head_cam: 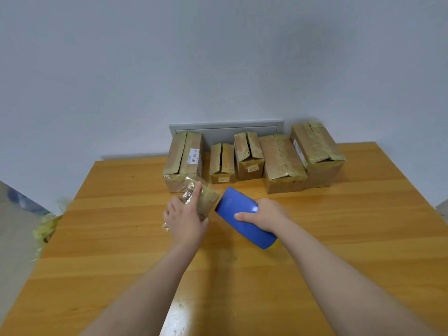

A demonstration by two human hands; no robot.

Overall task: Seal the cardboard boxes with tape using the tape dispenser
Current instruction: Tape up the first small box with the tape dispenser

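My right hand [265,215] grips the blue tape dispenser [240,209] above the middle of the wooden table [121,238]. A strip of clear tape [207,198] runs out of the dispenser's left end. My left hand [185,219] holds this strip, its index finger stretched out along the tape toward the back. Several cardboard boxes stand in a row at the table's far edge, all with tape on their top flaps. The leftmost box [183,158] is just behind the tape strip, and the rightmost box [316,151] is the largest.
A grey panel [225,128] sits on the wall behind the boxes. Crumpled yellowish tape [46,226] lies off the table's left edge. The table's near half holds only my forearms.
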